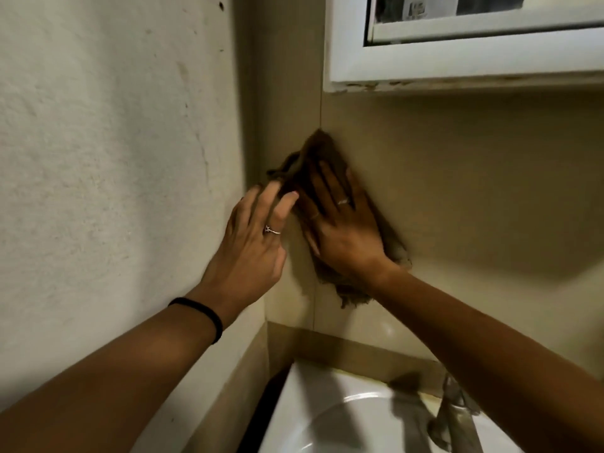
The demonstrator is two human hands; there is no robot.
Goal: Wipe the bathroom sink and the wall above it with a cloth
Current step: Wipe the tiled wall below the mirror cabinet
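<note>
Side wall (98,158): rough off-white plaster, fills left of view, dark specks + scuffs on it.
Tiled wall (457,191): beige, smooth, above sink; vertical tile seam runs down near the corner, just left of the cloth's top tip.
Cabinet (457,60): white frame w/ mirror or glass front, top right; bottom edge chipped and stained.
Sink (294,420): white basin, bottom centre, pushed into the corner below both arms.
Cloth (327,152): dark brown, pressed flat on tiled wall right by the corner; top tip pokes up past fingers, ragged lower edge hangs out under the wrist, well above sink.
Right hand (343,230): palm flat on cloth, fingers spread + straight, pinning it to the wall; not wrapped round it. Ring on one finger.
Left hand (255,243): beside right hand, at the corner; fingers loosely extended, tips touching cloth's bunched left edge. Can't tell if they pinch it or just rest there. Ring on one finger.
Tap (452,416): metal, dull, blurred, at sink's back right, partly behind right forearm.
Hair tie (202,313): black band round left wrist.
</note>
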